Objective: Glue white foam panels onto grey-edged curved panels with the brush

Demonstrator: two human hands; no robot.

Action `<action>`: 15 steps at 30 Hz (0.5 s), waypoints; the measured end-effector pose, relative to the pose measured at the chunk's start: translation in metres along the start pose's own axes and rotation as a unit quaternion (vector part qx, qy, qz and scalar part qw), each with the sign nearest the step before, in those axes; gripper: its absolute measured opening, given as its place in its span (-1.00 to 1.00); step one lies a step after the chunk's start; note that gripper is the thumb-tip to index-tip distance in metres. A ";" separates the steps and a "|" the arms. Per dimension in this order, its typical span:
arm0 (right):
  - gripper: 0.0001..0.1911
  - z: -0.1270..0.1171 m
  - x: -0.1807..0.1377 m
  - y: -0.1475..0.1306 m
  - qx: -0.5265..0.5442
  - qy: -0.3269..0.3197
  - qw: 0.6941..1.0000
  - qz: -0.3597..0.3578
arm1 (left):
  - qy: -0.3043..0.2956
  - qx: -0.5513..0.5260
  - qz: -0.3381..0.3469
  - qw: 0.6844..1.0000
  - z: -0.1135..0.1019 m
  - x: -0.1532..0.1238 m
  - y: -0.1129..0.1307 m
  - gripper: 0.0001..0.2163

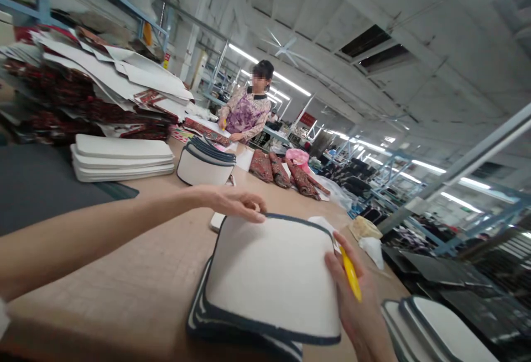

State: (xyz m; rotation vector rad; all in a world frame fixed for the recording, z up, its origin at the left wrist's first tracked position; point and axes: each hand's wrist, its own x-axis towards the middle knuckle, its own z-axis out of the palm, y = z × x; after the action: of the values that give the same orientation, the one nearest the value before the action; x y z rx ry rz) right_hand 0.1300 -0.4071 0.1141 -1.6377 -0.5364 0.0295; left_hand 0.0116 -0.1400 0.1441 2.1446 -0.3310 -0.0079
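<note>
A white, round-cornered pad with dark blue edging [274, 279] lies tilted on a stack of similar pads [199, 318] in front of me. My right hand [352, 290] grips the pad's right edge, thumb on the top face. A slim yellow pen-like tool [350, 274] is tucked between the fingers of that hand. Reaching in from the left, my left hand [238, 203] is over the pad's far left corner, fingers loosely curved and apart. Whether its fingertips press on the pad is hard to tell.
More edged pads [443, 329] are stacked at lower right. Plain white pads [124, 155] and a dark-edged stack [205, 163] stand farther back on the brown table [136, 262]. Patterned fabric bundles [286, 171] lie beyond. Across the table, a person [246, 108] works with fabric.
</note>
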 end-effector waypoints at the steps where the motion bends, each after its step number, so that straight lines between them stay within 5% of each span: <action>1: -0.21 -0.005 0.000 0.010 0.001 0.005 0.999 0.039 | -0.013 0.003 -0.021 1.000 0.004 0.004 -0.013 -0.65; 4: -0.16 -0.010 0.002 0.051 -0.002 -0.015 0.993 0.120 | -0.010 0.015 -0.067 0.998 0.019 0.010 -0.055 -0.62; 8: -0.29 -0.007 0.004 0.105 -0.097 -0.014 0.991 0.090 | 0.025 0.049 -0.119 0.991 0.044 0.012 -0.095 -0.63; 15: -0.42 0.000 -0.003 0.145 -0.177 0.002 0.983 0.040 | 0.073 0.131 -0.110 0.983 0.073 0.003 -0.088 -0.51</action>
State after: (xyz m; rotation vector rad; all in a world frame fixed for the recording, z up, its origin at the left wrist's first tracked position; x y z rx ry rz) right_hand 0.1743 -0.4144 -0.0240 -2.0067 -0.4915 -0.0114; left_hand 0.0248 -0.1541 0.0314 2.4183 -0.0081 0.0698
